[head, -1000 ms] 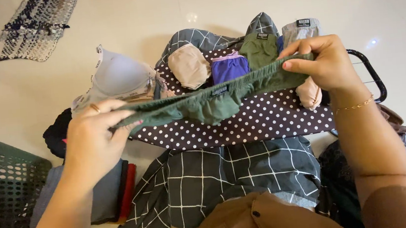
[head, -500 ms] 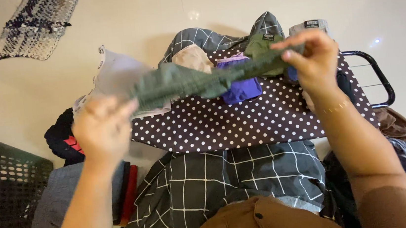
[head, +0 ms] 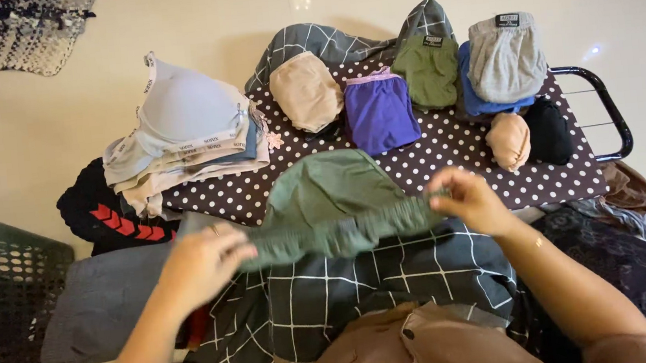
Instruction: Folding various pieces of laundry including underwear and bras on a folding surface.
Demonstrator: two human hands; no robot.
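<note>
Left hand: the left hand [head: 203, 264] is closed on the left end of the waistband of the green underwear [head: 333, 204], fingers pinched over the gathered elastic; it is motion-blurred.
Right hand: the right hand [head: 468, 200] pinches the right end of the same waistband, at 3 o'clock from the garment's middle.
Green underwear: stretched between both hands, waistband toward the person, its body lying away toward 12 o'clock across the near edge of the polka-dot surface [head: 448, 169].
Below the hands: a dark checked cloth [head: 364, 280] lies at 6 o'clock from the garment, over the person's lap.
Folded row: at 12 o'clock on the surface sit a beige folded piece [head: 305, 92], purple underwear [head: 379, 111], an olive folded piece [head: 428, 71] and grey underwear [head: 507, 57] lying on a blue one [head: 476, 94].
Right of the row: a small beige roll [head: 508, 140] touches a black piece [head: 549, 130], at 2 o'clock from the right hand.
Stack: at 10 o'clock from the garment, a pale grey bra [head: 186, 112] tops a pile of folded light clothes.
Left side: a black garment with red chevrons [head: 109, 218] lies at 10 o'clock from the left hand; a folded grey cloth [head: 98, 306] at 8 o'clock; a green plastic basket [head: 2, 291] at 9 o'clock.
Far floor: a woven mat [head: 24, 32] lies at 11 o'clock.
</note>
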